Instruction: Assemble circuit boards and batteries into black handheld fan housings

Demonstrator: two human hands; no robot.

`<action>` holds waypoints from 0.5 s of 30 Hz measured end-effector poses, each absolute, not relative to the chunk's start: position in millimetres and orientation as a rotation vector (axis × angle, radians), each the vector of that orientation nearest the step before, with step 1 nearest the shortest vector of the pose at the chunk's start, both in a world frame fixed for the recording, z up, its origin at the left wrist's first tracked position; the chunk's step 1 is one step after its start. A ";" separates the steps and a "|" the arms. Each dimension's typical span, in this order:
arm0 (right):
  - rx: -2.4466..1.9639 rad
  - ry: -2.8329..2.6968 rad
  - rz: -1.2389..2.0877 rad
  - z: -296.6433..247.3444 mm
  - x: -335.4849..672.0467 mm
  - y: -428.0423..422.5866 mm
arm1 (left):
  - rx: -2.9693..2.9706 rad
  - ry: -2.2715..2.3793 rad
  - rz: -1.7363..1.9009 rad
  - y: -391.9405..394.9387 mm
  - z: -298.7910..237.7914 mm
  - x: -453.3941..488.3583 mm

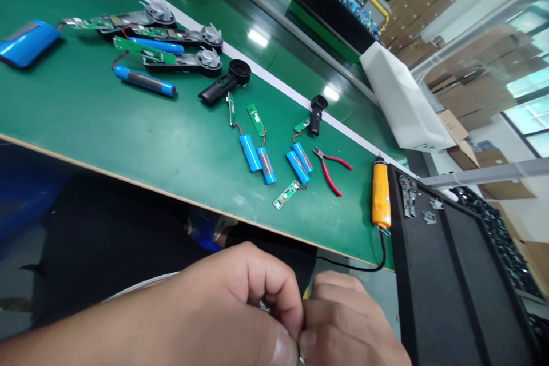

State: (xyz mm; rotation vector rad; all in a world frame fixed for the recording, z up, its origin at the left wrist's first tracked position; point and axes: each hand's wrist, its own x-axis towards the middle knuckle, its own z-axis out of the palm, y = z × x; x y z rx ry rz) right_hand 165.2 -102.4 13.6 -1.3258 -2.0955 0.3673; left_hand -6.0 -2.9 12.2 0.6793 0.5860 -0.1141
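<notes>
Both hands come together at the bottom of the view, in front of the table's edge. My left hand [244, 303] is closed, thumb and curled fingers pressed together. Against it, my right hand [347, 320] is closed too, fingertips meeting the left thumb. A small shiny bit shows between the fingertips; the rest is hidden, so I cannot tell what it is. Beyond them on the table lie a green circuit board [286, 195] wired to blue battery cells [297, 167], and red-handled cutters [329, 174] with jaws apart.
An orange electric screwdriver [381, 194] with a black cord stands at the table's right. A black tray [441, 274] bears small grey parts. Black fan housings [220, 84], opened fan bodies [184, 60] and a blue battery pack [30, 44] lie along the green table [128, 126].
</notes>
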 end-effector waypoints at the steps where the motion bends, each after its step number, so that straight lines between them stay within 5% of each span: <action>1: -1.312 -2.145 0.316 15.0 164.9 -100.0 | 0.690 0.591 -0.114 -2.8 13.0 -6.2; 15: -1.395 -2.063 0.356 23.0 163.7 -93.1 | 0.963 0.616 0.106 -16.4 -5.8 -20.5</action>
